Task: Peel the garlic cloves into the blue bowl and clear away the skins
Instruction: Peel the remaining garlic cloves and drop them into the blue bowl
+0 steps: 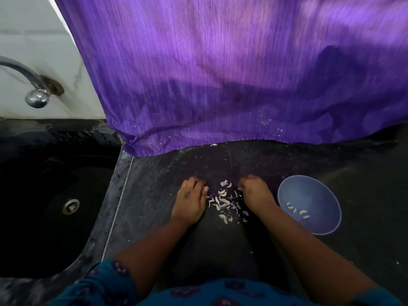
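A scatter of pale garlic skins [225, 203] lies on the dark countertop [154, 195] between my two hands. My left hand [189, 199] rests on the counter at the left edge of the pile, fingers curled inward, nothing visibly held. My right hand [254, 193] rests at the pile's right edge, fingers curled down onto the counter. To the right of it stands the blue bowl [318, 226], holding several peeled garlic cloves [298, 210].
A black sink [44, 206] with a metal drain [70, 206] lies to the left, a chrome tap [35, 96] above it. A purple cloth [220, 74] hangs over the counter's back edge. Bare counter lies right of the bowl.
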A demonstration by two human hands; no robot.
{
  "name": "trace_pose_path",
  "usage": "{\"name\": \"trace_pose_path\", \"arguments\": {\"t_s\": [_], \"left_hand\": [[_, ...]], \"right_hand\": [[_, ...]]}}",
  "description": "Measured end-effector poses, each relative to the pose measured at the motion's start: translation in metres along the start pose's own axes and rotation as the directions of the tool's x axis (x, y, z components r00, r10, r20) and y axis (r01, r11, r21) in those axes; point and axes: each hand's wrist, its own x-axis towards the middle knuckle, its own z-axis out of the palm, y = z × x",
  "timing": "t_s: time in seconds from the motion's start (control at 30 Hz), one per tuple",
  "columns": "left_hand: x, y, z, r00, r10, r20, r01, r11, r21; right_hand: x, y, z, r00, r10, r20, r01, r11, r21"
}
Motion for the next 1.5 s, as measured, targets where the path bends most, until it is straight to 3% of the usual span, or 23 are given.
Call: {"name": "trace_pose_path", "arguments": {"t_s": [0.1,0.2,0.4,0.47,0.53,0.6,0.67,0.73,0.83,0.9,0.97,1.13,1.2,1.33,1.5], "left_hand": [[0.0,0.001,0.0,1.0,-0.006,0.003,0.006,1.0,0.01],[0.001,0.002,0.0,1.0,-0.013,0.0,0.013,1.0,0.022],[0.0,0.002,-0.002,1.0,-0.007,0.002,0.007,1.0,0.02],[0.0,0.001,-0.002,1.0,-0.002,0.005,0.002,1.0,0.01],[0.0,0.002,-0.004,1.0,-0.019,0.011,0.019,0.999,-0.041],[0.001,0.004,-0.009,0.994,-0.103,0.02,0.105,0.98,-0.168],[0.003,0.012,-0.017,0.972,-0.236,0.015,0.23,0.927,-0.297],[0.005,0.031,-0.028,0.928,-0.37,0.048,0.347,0.808,-0.476],[0.005,0.074,-0.047,0.869,-0.403,0.288,0.462,0.449,-0.765],[0.0,0.091,-0.051,0.879,-0.333,0.341,0.453,0.359,-0.816],[-0.005,0.098,-0.056,0.884,-0.304,0.354,0.439,0.284,-0.853],[-0.006,0.107,-0.062,0.887,-0.294,0.356,0.423,0.209,-0.882],[-0.006,0.11,-0.064,0.89,-0.278,0.362,0.42,0.191,-0.887],[-0.002,0.11,-0.073,0.878,-0.221,0.424,0.465,0.185,-0.866],[-0.001,0.107,-0.08,0.883,-0.16,0.441,0.468,0.22,-0.856]], "right_hand": [[-0.002,-0.006,-0.002,0.995,-0.032,-0.089,0.027,0.998,-0.059],[-0.004,-0.013,-0.004,0.998,-0.067,-0.005,0.065,0.982,-0.175],[-0.005,-0.011,-0.007,0.998,-0.065,0.019,0.067,0.989,-0.131],[-0.009,-0.01,-0.001,0.998,-0.046,0.046,0.049,0.996,-0.069],[-0.011,-0.009,0.002,0.998,0.043,-0.042,-0.036,0.988,0.15],[-0.016,-0.012,-0.005,0.973,0.198,-0.118,-0.116,0.864,0.49],[-0.024,-0.02,-0.015,0.953,0.296,-0.056,-0.166,0.673,0.721],[-0.034,-0.029,-0.023,0.946,0.321,0.045,-0.195,0.453,0.87],[-0.054,-0.041,-0.031,0.944,0.307,0.118,-0.17,0.149,0.974],[-0.068,-0.047,-0.033,0.945,0.275,0.176,-0.177,-0.024,0.984],[-0.075,-0.052,-0.034,0.945,0.258,0.2,-0.185,-0.082,0.979],[-0.081,-0.058,-0.039,0.956,0.283,0.073,-0.096,0.068,0.993],[-0.083,-0.058,-0.046,0.963,0.269,-0.01,-0.042,0.19,0.981],[-0.085,-0.05,-0.059,0.966,0.155,-0.209,0.091,0.549,0.831],[-0.085,-0.044,-0.069,0.954,0.0,-0.299,0.213,0.703,0.679]]}}
